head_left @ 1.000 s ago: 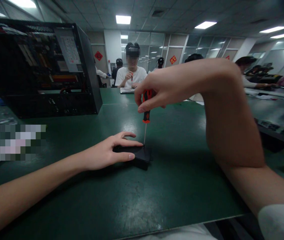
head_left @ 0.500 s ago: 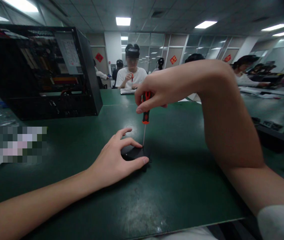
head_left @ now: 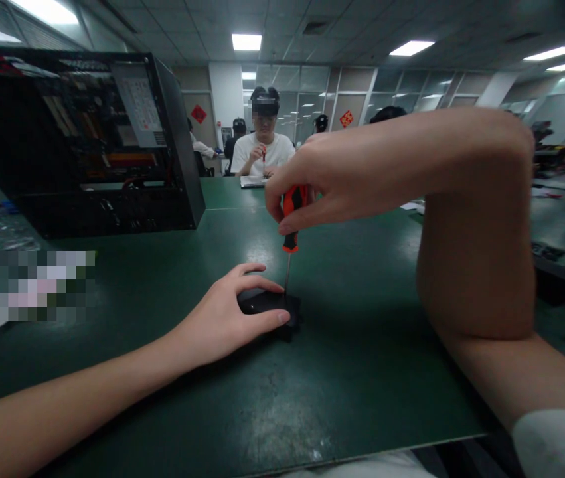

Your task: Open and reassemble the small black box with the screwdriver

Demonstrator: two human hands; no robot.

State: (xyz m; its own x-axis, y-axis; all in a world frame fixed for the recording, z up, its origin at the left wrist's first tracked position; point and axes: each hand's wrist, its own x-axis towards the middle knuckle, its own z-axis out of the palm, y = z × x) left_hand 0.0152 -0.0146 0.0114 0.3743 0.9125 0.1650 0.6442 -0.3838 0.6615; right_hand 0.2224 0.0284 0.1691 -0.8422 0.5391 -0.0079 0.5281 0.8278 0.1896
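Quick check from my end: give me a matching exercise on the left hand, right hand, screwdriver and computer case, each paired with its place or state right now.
Things:
1. left hand
2. right hand
3. screwdriver
4. computer case

Places or states:
A. stands open-sided at the far left of the green table
B. grips an orange and black handle from above
C. held upright, tip down on the small black part
D. rests on the small black part, fingers spread around it

Pairs: 1-D, 2-B, 3-C, 4-A
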